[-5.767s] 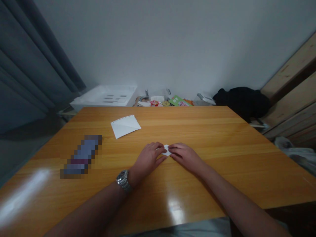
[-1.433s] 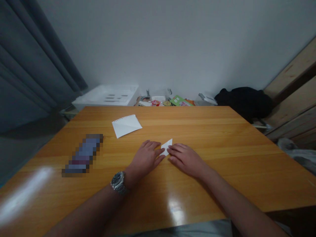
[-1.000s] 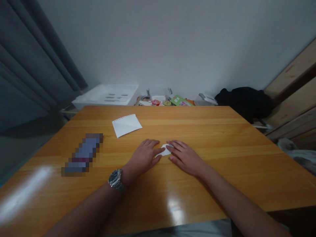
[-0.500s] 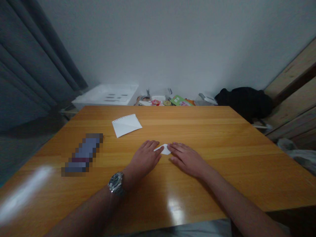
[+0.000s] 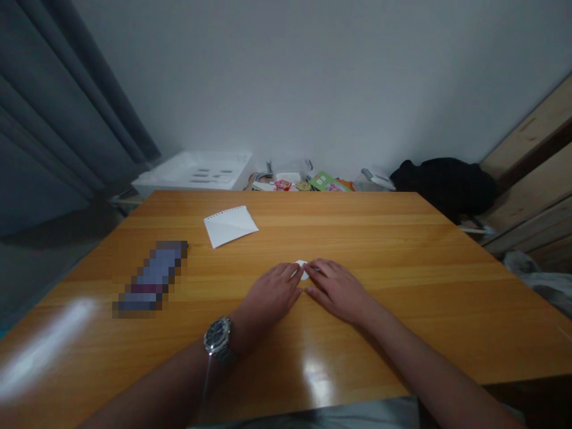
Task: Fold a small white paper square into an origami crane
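A small folded piece of white paper (image 5: 304, 273) lies on the wooden table, mostly covered by my fingers. My left hand (image 5: 273, 291) rests over its left side, fingers stretched out and fingertips touching it. From the right, my right hand (image 5: 340, 289) lies low with its fingers extended and slightly apart, the index fingertip on the paper's right side. The two hands' index fingers nearly meet on top of it. How the paper is folded underneath cannot be made out. A metal wristwatch (image 5: 217, 336) is on my left wrist.
A white sheet with a perforated edge (image 5: 231, 227) lies on the table (image 5: 357, 226) at the upper left. A pixelated dark flat object (image 5: 154, 275) is at left. Beyond the far edge are a white foam tray (image 5: 196, 170), a green booklet (image 5: 329, 182) and a black bag (image 5: 444, 185).
My left hand has shifted slightly right and closer to my right hand, covering more of the folded paper. The right hand has barely moved.
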Available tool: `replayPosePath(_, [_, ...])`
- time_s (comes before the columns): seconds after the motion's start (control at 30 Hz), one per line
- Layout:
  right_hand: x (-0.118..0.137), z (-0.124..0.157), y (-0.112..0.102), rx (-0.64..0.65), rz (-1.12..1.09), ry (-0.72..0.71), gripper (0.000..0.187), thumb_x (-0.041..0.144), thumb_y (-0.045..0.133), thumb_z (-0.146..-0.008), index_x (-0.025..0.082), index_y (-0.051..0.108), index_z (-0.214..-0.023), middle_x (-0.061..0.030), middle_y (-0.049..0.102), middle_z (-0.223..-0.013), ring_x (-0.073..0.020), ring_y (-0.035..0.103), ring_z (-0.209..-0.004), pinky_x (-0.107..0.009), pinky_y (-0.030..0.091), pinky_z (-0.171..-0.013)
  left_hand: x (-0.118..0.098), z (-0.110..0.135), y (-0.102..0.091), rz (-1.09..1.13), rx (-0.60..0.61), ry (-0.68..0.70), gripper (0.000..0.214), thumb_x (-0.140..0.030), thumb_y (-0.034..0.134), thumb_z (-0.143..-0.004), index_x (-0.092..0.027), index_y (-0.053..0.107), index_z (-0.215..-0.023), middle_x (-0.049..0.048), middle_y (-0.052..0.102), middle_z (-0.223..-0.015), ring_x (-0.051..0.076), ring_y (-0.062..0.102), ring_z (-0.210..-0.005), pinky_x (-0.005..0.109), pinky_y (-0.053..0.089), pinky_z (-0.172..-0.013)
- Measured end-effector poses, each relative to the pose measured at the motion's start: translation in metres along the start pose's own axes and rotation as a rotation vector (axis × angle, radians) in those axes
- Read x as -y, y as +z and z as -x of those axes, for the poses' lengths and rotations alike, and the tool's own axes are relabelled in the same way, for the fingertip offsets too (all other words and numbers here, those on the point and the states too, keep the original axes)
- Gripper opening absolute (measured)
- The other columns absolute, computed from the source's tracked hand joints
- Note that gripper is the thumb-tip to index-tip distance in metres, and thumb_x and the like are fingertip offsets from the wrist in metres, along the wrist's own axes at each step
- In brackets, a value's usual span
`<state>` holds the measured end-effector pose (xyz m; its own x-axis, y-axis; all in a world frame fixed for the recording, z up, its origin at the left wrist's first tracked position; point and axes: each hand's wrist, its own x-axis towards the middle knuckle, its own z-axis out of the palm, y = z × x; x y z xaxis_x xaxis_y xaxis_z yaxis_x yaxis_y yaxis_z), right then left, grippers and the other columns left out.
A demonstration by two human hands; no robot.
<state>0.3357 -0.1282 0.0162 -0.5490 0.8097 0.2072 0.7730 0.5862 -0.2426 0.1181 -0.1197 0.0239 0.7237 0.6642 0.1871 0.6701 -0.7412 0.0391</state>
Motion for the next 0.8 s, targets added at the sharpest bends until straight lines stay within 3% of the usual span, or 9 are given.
replayPosePath(0.23, [-0.003,-0.003,0.003,-0.068,-0.003,0.022,0.036,0.03,0.044,-0.103,0.02,0.058,-0.134,-0.0133,0.065,-0.124,-0.028,0.057,-0.118,-0.047,0.047,-0.102,0.001,0.003,0.001,0.107,-0.009,-0.058,0.047,-0.034,0.054,-0.098,-0.012,0.05,-0.14,0.0136,0.06,-0.136,0.029,0.057,-0.121,0.042,0.044,-0.106])
replayPosePath(0.57, [-0.01,-0.004,0.005,-0.132,-0.043,0.059,0.032,0.026,0.044,-0.102,0.019,0.062,-0.128,-0.0131,0.064,-0.124,-0.0261,0.061,-0.113,-0.043,0.052,-0.099,0.012,-0.004,0.003,0.21,-0.023,-0.083,0.035,-0.03,0.044,-0.103,-0.017,0.06,-0.13,0.0106,0.065,-0.123,0.025,0.062,-0.108,0.041,0.048,-0.098])
replayPosePath(0.8, [-0.019,-0.004,0.01,-0.169,-0.158,-0.104,0.026,0.024,0.055,-0.099,0.022,0.068,-0.121,-0.0101,0.066,-0.125,-0.0238,0.061,-0.115,-0.04,0.051,-0.1,0.02,-0.007,0.008,0.244,-0.069,-0.073,0.029,-0.029,0.055,-0.099,-0.022,0.065,-0.124,0.0071,0.066,-0.119,0.023,0.061,-0.107,0.038,0.047,-0.096])
